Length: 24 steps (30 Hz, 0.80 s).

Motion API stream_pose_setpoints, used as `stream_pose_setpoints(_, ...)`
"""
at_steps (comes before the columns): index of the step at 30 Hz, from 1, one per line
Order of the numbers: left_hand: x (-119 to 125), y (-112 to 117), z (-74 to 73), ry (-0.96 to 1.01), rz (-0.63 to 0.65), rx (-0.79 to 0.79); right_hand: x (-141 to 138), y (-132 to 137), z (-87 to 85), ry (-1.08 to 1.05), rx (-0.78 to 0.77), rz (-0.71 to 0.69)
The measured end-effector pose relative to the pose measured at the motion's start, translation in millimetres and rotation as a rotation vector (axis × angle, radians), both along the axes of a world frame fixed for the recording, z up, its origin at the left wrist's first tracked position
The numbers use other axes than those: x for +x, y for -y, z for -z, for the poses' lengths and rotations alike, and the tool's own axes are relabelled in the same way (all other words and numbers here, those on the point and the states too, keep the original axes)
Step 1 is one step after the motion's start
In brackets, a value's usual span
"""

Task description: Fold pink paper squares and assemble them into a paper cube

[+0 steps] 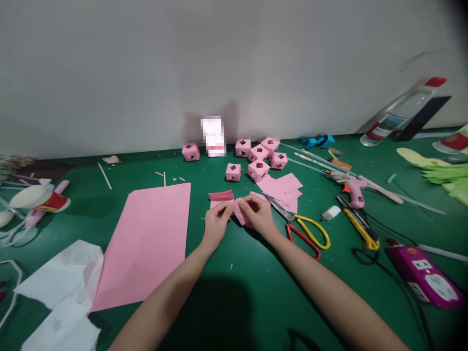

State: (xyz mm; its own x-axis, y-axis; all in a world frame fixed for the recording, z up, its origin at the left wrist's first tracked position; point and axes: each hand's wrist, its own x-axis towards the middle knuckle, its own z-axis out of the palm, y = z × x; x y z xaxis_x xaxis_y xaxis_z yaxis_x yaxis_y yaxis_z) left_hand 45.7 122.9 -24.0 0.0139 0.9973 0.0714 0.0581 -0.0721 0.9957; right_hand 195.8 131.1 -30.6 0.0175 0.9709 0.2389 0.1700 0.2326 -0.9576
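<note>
Between my two hands is a small piece of pink paper. My right hand pinches its upper right part between thumb and fingers. My left hand is closed at its left edge, thumb against fingertip. Just beyond the left fingers lies a stack of folded pink paper strips. Scissors with one red and one yellow handle lie right of my right hand, blades toward it. Behind them are loose pink paper pieces. Several folded pink paper cubes with diamond-shaped holes stand farther back.
Large pink sheets and crumpled white paper lie at left, near a tipped paper cup. At right are a pink glue gun, a yellow utility knife, a purple box-shaped device and a leaning plastic bottle.
</note>
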Motion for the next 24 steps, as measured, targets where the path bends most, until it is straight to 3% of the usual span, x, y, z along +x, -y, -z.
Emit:
stream_pose_setpoints(11, 1.7, 0.5, -4.5, 0.009, 0.018, -0.008, -2.2, 0.8, -3.0, 0.043, -0.008, 0.021)
stream_pose_setpoints(18, 1.5, 4.8, -4.7, -0.103, -0.054, 0.038, -4.7, 0.3, -3.0, 0.031, -0.043, -0.02)
stream_pose_setpoints(24, 1.3, 4.1, -3.9, -0.064, -0.047, 0.023, -3.9, 0.7, -4.3, 0.052, -0.036, -0.056)
